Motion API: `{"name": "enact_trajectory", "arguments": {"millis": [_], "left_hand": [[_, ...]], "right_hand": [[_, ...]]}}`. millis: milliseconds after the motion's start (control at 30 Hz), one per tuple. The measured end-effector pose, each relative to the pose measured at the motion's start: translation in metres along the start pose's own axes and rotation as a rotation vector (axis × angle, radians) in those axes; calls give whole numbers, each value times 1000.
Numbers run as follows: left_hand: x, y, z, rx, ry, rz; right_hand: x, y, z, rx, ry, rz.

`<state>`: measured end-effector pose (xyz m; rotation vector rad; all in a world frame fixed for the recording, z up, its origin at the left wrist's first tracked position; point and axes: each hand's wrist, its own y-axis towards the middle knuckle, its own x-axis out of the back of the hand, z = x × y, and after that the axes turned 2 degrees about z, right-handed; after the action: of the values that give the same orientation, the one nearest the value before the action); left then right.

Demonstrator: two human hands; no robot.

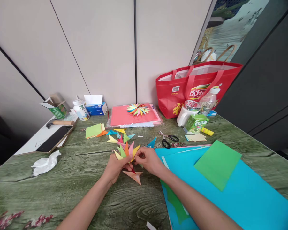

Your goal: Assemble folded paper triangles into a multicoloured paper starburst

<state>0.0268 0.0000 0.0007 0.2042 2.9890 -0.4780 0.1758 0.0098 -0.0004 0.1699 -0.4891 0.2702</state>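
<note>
Between my hands is a fan of folded paper points [126,149] in yellow, green, orange and pink. My left hand [117,166] is closed on its lower left part, thumb on top. At the right side of the fan, my right hand [147,158] pinches near the yellow point, its fingertips partly hidden. Just below the hands lies a peach folded paper piece [134,177] on the table. Behind the fan are more loose folded pieces [120,131] in several colours, and a blue folded piece [152,142] sits to the right.
A finished paper star [138,109] rests on a pink paper pack [120,118]. Black-handled scissors [167,139] lie right of centre. Blue sheets [206,185] carry a green square [218,164]. A red bag [170,99], white mug [184,115], phone [55,138] and crumpled tissue [45,163] stand around.
</note>
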Motion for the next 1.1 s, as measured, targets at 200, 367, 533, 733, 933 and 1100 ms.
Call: {"name": "enact_trajectory", "arguments": {"millis": [200,367,533,733,933,1100], "left_hand": [[2,0,-2,17,-42,9],[4,1,-4,15,-127,44],[4,1,-4,-8,-137,40],[4,1,-1,-26,-164,64],[7,2,-6,-116,-291,54],[9,5,-11,-173,-352,-64]], "right_hand": [[8,7,-12,-8,58,48],[10,11,-18,-135,403,81],[11,8,-8,-150,562,87],[8,5,-5,-183,607,87],[7,7,-5,-202,606,64],[29,1,3,-78,699,271]]}}
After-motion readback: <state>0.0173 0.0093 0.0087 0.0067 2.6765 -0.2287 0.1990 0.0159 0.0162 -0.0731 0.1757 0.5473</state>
